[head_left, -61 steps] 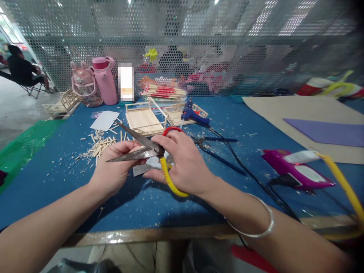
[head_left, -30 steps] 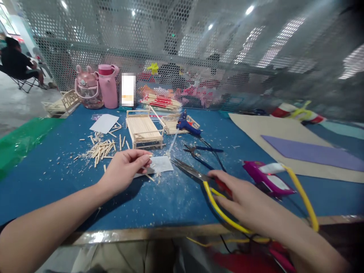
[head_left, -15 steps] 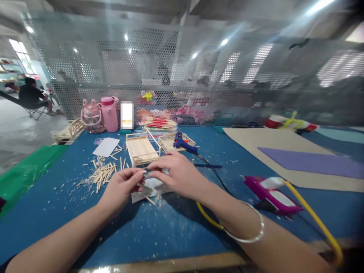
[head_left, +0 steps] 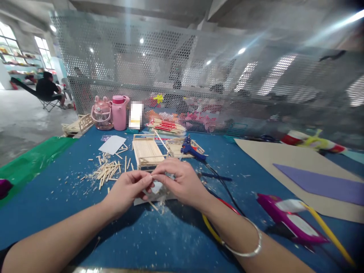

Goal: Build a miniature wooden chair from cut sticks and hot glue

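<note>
My left hand [head_left: 132, 189] and my right hand [head_left: 178, 181] meet fingertip to fingertip above a pale sheet [head_left: 139, 201] on the blue table. Both are closed in a pinch; whatever sits between the fingertips is too small to make out. Just behind them stands a small frame of wooden sticks [head_left: 149, 151]. Loose cut sticks [head_left: 108, 172] lie in a pile left of my left hand. A blue glue gun [head_left: 193, 151] rests behind my right hand, near a second stick frame [head_left: 174, 148].
Pink bottles [head_left: 119, 113] stand at the back left, before a perforated screen. A magenta device [head_left: 290, 220] with a yellow cable lies at the right, near a purple sheet [head_left: 321, 184] on beige card [head_left: 256, 151]. A person [head_left: 47, 87] sits far left.
The view has shifted, so the table things appear farther right. My fingertips have come together; before, there was a small gap between my hands.
</note>
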Demonstrator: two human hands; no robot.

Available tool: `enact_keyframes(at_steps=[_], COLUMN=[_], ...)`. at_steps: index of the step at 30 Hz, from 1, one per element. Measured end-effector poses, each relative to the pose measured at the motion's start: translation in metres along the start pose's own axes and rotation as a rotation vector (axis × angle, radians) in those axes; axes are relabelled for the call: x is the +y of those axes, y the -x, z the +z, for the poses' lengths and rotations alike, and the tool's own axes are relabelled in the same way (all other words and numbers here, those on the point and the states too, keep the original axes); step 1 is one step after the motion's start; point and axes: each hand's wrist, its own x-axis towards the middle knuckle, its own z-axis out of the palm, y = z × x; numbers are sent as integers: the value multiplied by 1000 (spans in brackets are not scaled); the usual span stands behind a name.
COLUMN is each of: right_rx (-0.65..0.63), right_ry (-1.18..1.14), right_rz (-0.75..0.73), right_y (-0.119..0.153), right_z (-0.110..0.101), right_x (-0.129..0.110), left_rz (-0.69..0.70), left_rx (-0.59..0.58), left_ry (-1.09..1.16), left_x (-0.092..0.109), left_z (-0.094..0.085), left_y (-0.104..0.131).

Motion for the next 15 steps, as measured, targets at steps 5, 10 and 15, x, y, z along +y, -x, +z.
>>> enact_keyframes(at_steps=[5, 10, 15], right_rx=[198, 303, 126], right_ry=[97, 21, -133], right_rz=[104, 395, 480], right_y=[0, 2, 1], right_z=[-1, 4, 9], right_x=[20, 40, 47], left_rz=[285, 271, 305], left_rx=[447, 371, 277], left_ry=[-429, -770, -783], left_x=[3, -6, -5], left_z=[-17, -32, -30], left_y=[-8, -33, -52])
